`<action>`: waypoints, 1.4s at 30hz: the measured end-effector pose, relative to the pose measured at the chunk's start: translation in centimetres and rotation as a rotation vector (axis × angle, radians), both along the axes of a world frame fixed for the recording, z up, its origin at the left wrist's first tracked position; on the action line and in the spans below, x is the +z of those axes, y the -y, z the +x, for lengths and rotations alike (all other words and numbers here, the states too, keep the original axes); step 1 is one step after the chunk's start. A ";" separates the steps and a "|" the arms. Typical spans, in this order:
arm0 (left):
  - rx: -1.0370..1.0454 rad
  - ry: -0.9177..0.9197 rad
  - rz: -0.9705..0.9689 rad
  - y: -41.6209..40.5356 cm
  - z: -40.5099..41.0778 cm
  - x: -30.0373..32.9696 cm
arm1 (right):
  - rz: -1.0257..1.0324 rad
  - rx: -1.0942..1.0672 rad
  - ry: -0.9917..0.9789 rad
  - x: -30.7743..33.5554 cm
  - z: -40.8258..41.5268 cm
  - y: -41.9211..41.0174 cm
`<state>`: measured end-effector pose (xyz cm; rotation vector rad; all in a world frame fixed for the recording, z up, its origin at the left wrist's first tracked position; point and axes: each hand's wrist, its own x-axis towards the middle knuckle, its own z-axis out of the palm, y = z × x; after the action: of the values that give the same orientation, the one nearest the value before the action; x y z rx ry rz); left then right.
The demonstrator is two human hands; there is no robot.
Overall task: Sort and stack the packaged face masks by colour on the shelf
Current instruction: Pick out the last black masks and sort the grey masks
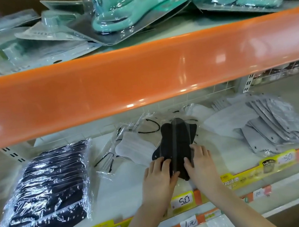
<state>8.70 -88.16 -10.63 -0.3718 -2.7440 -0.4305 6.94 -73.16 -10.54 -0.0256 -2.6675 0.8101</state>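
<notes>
Holding one small bunch of black packaged masks [177,144] between both hands, you have it lying on the middle of the lower shelf [124,193], near the front edge. Your left hand [159,176] lies on the bunch's left side with fingers fairly straight and pressed against the wrapping; your right hand [199,161] does the same on the right side, fingertips curving onto the dark packs. How many packs are in that bunch, you cannot tell; at least two overlap.

Just left of the bunch lies one white mask in clear wrap [136,149], its black ear loops spread loose around it. At the far left sits one tall stack of black masks [46,184], too many layers to count. To the right, one fanned pile of grey packs [274,128] leans across the shelf, with some white packs [219,123] behind it.

Two yellow price tags [183,200] reading 5.0 hang on the front rail. Above the orange shelf lip [140,76], several teal blister-packed items [132,8] lie heaped.
</notes>
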 end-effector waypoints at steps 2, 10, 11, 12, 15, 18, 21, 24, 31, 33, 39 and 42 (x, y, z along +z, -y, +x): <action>0.002 0.026 -0.013 0.0 0.1 0.3 | -0.079 0.032 0.007 0.4 0.4 0.1; -0.035 -0.014 0.041 0.0 0.3 0.2 | -0.058 0.223 -0.131 1.0 1.9 0.0; -0.045 -0.033 0.059 0.0 0.3 0.1 | -0.055 0.235 -0.132 1.1 2.0 0.0; -0.055 -0.045 0.080 0.0 0.3 0.1 | -0.056 0.250 -0.134 1.2 2.0 0.0; -0.073 -0.049 0.117 0.1 0.3 0.3 | -0.035 0.300 -0.161 1.2 1.9 -0.2; -0.118 -0.048 0.081 0.1 0.4 0.8 | 0.112 0.314 -0.253 1.1 1.5 -0.4; -0.133 -0.049 0.018 0.2 0.5 1.7 | 0.189 0.241 -0.374 1.5 1.2 -0.4; -0.129 -0.074 -0.009 0.5 0.2 2.6 | 0.230 0.208 -0.468 2.3 0.9 -0.5; -0.079 -0.179 0.008 3.6 -0.6 3.9 | 0.326 0.280 -0.439 2.7 -0.2 -1.0; -0.088 -0.219 0.042 4.9 -0.6 4.2 | 0.333 0.262 -0.392 2.4 -0.4 -1.4; -0.063 -0.280 0.004 8.5 0.1 5.2 | 0.275 0.299 -0.355 3.4 -0.2 -0.4; -0.042 -0.324 -0.057 9.9 0.5 5.9 | 0.217 0.326 -0.393 4.6 -0.2 1.5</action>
<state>9.17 -98.03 -4.73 -0.4698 -2.4397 -0.2754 6.70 -74.68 -5.91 0.5746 -2.3908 0.5396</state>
